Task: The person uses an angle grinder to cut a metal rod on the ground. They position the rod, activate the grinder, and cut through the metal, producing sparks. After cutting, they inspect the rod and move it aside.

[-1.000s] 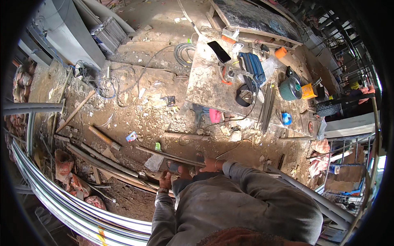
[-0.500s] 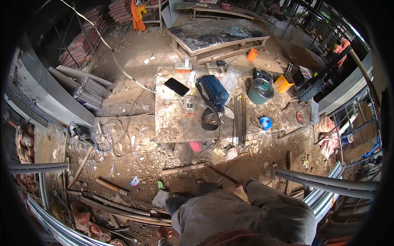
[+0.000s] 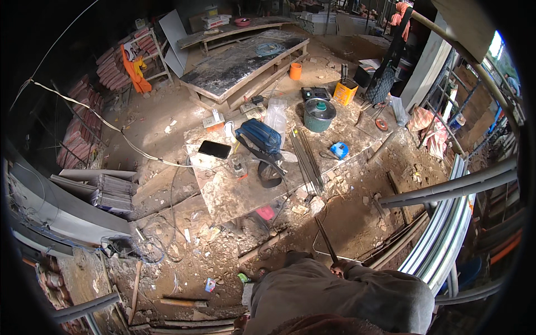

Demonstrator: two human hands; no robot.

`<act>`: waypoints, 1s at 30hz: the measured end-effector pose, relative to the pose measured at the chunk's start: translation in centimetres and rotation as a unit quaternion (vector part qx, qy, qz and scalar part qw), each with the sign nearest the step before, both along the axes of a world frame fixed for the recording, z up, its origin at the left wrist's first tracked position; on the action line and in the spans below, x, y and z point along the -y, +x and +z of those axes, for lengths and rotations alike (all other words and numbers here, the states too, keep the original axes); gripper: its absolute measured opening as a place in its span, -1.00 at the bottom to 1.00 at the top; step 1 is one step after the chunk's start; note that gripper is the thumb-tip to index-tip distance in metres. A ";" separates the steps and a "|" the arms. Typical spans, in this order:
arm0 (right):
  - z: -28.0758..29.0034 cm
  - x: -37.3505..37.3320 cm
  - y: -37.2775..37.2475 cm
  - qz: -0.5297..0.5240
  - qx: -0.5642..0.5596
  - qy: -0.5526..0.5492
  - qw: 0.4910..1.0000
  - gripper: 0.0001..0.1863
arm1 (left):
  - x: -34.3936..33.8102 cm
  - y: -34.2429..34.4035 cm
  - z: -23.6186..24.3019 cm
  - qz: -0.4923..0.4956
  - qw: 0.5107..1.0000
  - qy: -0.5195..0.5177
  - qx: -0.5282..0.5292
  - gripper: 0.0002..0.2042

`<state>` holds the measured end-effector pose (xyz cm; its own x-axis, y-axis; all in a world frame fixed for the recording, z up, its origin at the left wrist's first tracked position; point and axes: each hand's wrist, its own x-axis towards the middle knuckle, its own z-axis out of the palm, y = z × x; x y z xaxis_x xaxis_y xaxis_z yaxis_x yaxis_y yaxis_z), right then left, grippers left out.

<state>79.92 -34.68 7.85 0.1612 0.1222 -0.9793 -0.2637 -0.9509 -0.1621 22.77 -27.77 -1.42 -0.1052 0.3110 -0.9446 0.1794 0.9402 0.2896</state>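
Observation:
My right hand (image 3: 336,269) is closed around the near end of a long, thin dark bar (image 3: 326,239). The bar slants forward and a little left over the dirt floor, its far end short of the low work board (image 3: 215,195). I cannot make out whether the bar is metal or wood. At the lower edge, only a small part of my left hand (image 3: 241,322) shows beside my grey clothing, and its fingers are hidden. On the board lie a bundle of thin rods (image 3: 307,159), a blue bag (image 3: 261,137), a black phone (image 3: 214,149) and a blue tape measure (image 3: 339,150).
A lidded green pot (image 3: 319,118) and an orange-yellow box (image 3: 345,92) stand on the board's far right. Rubble (image 3: 206,234) lies along its near edge. Long metal pipes (image 3: 441,223) run at the right. A dark-topped low table (image 3: 240,70) stands behind, and a pale cable (image 3: 123,133) hangs at left.
The view has turned to the right, so the board appears tilted and further left. The bar in my right hand now points more straight ahead. Less of my left hand shows.

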 end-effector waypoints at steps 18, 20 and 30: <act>-2.0 7.4 -5.2 0.254 0.093 0.004 0.963 -0.50 | -10.3 -3.0 1.4 -0.082 0.993 0.079 -0.009 -0.67; -1.2 7.4 -3.9 0.236 0.083 -0.016 0.968 -0.50 | -9.5 0.5 5.1 -0.127 0.980 0.151 -0.022 -0.69; -1.1 -4.3 -0.9 0.311 0.022 -0.065 0.948 -0.53 | 6.4 0.5 9.0 0.088 0.990 -0.046 -0.096 -0.70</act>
